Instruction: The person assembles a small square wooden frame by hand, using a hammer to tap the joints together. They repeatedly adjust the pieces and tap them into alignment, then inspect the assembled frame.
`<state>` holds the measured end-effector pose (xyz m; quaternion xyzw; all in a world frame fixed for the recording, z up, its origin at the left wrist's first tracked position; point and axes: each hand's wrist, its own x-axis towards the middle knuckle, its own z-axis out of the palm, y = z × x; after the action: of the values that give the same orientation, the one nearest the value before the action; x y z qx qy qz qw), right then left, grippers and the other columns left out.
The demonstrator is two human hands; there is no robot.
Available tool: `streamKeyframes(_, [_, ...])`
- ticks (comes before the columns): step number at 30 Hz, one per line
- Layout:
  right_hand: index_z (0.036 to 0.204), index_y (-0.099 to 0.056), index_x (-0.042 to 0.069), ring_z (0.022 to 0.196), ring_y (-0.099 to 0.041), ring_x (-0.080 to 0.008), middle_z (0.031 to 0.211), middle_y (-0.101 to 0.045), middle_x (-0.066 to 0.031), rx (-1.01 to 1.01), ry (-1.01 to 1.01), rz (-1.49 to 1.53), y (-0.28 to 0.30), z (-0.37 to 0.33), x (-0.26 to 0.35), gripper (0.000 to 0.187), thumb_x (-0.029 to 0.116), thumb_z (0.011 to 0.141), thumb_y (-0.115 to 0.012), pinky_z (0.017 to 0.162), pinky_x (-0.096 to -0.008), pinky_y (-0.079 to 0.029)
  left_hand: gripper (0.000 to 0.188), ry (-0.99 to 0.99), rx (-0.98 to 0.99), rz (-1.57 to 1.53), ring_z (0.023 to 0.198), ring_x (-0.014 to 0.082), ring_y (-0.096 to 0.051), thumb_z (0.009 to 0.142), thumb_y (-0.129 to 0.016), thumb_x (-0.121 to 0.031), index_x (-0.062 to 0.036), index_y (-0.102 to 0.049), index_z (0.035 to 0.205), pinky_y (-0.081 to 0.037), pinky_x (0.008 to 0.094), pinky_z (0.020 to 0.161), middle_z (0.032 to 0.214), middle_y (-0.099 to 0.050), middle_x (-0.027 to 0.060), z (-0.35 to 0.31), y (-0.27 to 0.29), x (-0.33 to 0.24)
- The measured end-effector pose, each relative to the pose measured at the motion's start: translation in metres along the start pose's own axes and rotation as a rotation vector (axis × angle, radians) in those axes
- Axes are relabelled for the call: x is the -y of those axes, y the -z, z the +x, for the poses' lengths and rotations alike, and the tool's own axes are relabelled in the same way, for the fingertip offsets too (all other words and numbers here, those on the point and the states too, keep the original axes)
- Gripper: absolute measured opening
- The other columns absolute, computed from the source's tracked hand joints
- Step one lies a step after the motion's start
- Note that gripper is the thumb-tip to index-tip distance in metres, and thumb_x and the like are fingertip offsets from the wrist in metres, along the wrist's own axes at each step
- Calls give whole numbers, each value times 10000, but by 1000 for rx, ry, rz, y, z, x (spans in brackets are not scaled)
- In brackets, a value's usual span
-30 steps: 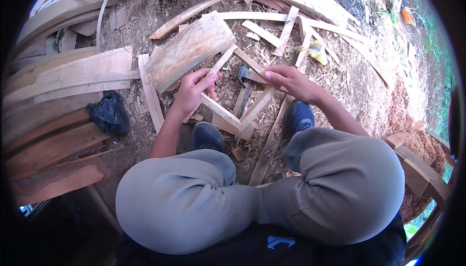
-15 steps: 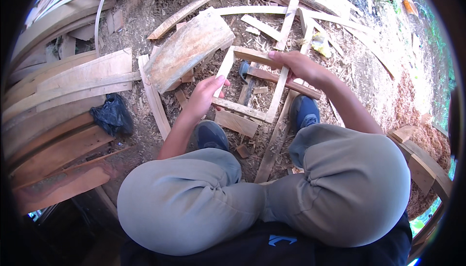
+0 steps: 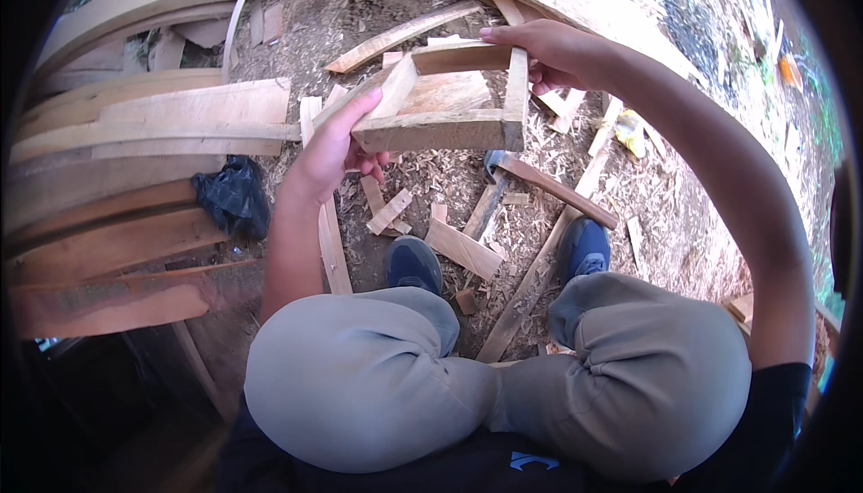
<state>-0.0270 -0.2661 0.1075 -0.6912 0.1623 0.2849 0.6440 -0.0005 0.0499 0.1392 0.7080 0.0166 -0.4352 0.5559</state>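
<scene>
A small rectangular wooden frame (image 3: 440,131), made of pale boards joined at the corners, is held up in front of me between both hands. My left hand (image 3: 334,147) grips its left side, thumb along the board and fingers curled beneath. At the far right corner my right hand (image 3: 550,51) is closed on the frame, thumb on top. Below it, a hammer-like tool with a brown wooden handle (image 3: 557,192) and a dark metal head lies on the ground. A thick wood block (image 3: 445,93) shows partly through the frame's opening.
Wood shavings and offcuts (image 3: 463,248) cover the ground around my shoes. Stacked planks (image 3: 171,120) and a black plastic bag (image 3: 232,196) lie to the left. A long strip of wood (image 3: 530,295) lies between my feet. A yellow wrapper (image 3: 631,133) sits at the right.
Both hands have raised the frame farther up and away, tilting it so its near board's side faces me. The hammer-like tool beneath has come into fuller view.
</scene>
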Motion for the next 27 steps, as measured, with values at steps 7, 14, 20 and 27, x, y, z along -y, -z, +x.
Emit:
streamKeyframes(7, [1369, -588, 43, 922, -639, -171, 1110, -650, -125, -223, 162, -226, -21, 59, 6, 507, 408, 1019, -628, 826, -324, -572, 494, -146, -195, 69, 533, 84, -551, 1089, -449, -454, -24, -678, 1170, -461, 227, 546, 792, -694, 57, 36, 7, 38])
streamKeyframes(14, [1558, -387, 62, 1432, -455, -397, 1559, -418, -280, -360, 494, -848, -66, 62, -29, 617, 257, 1013, -602, 1196, -478, -383, 583, -89, -579, 778, 921, 258, -732, 1012, -503, -606, -109, -611, 1296, -537, 435, 820, 902, -707, 111, 41, 22, 62])
streamKeyframes(20, [1612, -264, 74, 1439, -427, -414, 1574, -384, -277, -383, 536, -897, -77, 56, -62, 602, 278, 1080, -459, 1209, -502, -362, 642, -672, -709, 865, 1282, 290, -580, 983, -619, -450, -157, -443, 1527, -473, 448, 1043, 1416, -559, 181, 72, 26, 52])
streamKeyframes(27, [1598, -241, 5, 1400, -441, -429, 1534, -418, -270, -463, 485, -763, -80, 51, -67, 672, 371, 1081, -465, 1170, -521, -381, 657, -695, -474, 886, 1502, 323, -366, 1010, -465, -294, -195, -278, 1633, -275, 488, 1206, 1702, -240, 124, 112, 30, 71])
